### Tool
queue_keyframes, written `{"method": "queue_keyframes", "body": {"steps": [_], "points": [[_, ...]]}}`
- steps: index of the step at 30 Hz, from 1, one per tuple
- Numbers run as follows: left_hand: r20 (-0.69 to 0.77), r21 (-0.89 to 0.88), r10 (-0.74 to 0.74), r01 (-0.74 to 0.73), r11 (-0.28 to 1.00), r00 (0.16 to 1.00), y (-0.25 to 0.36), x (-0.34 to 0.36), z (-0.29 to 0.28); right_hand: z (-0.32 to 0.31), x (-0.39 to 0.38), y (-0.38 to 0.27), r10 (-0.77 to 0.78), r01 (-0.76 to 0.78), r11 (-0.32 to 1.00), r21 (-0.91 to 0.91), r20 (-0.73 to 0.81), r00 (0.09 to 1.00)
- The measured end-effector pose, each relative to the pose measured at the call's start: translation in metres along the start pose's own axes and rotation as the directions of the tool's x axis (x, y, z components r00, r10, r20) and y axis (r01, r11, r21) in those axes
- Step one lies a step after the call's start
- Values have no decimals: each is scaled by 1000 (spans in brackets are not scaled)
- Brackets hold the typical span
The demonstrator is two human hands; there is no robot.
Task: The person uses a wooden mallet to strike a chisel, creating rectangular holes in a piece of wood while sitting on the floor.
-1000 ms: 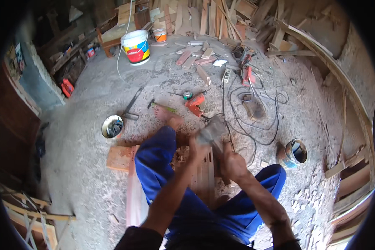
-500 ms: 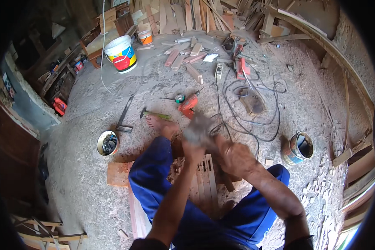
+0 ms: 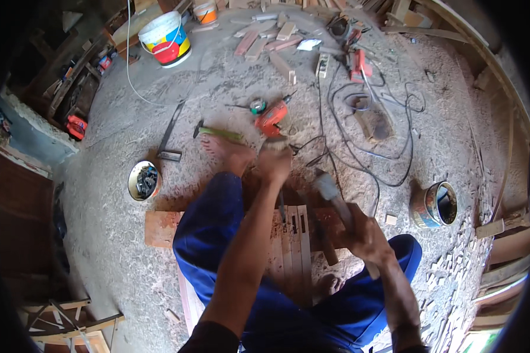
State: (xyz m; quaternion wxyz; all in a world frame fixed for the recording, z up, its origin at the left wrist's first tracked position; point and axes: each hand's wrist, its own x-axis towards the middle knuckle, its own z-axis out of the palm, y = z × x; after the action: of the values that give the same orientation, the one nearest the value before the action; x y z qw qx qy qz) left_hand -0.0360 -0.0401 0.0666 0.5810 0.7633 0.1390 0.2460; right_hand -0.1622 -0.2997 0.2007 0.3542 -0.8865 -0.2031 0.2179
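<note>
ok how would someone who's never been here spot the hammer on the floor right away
Follow the blue left trouser leg to the bare foot. Along the foot's far edge lies the hammer, dark head to the left. Its yellow-green handle sets it apart from the red-orange drill on its right.

Rough grey floor [image 3: 109, 159], bluish wall [image 3: 34, 141]

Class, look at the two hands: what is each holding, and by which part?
The left hand grips a chisel by its handle. The right hand grips a hammer-like tool by its handle.
</note>
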Motion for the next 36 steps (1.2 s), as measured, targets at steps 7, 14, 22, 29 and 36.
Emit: {"method": "queue_keyframes", "body": {"steps": [7,14,22,29,36], "points": [[682,-52,-574,813,581,454,-76,51,-6,13,-28,6,281,-252,941,226,-106,954],[382,-98,7,33,995,924,145,-7,-71,1,-22,4,384,-295,810,507,-78,920],[-34,-339,238,-235,911,971,118,-69,-73,18,-32,13,304,-168,773,612,-124,945],[-40,-301,177,-181,936,983,102,-81,-79,24,-40,19,308,-161,765,623,-134,942],[-45,-196,202,-207,959,978,92,-75,-74,26,-41,21,318,-174,761,625,-125,940]]}}
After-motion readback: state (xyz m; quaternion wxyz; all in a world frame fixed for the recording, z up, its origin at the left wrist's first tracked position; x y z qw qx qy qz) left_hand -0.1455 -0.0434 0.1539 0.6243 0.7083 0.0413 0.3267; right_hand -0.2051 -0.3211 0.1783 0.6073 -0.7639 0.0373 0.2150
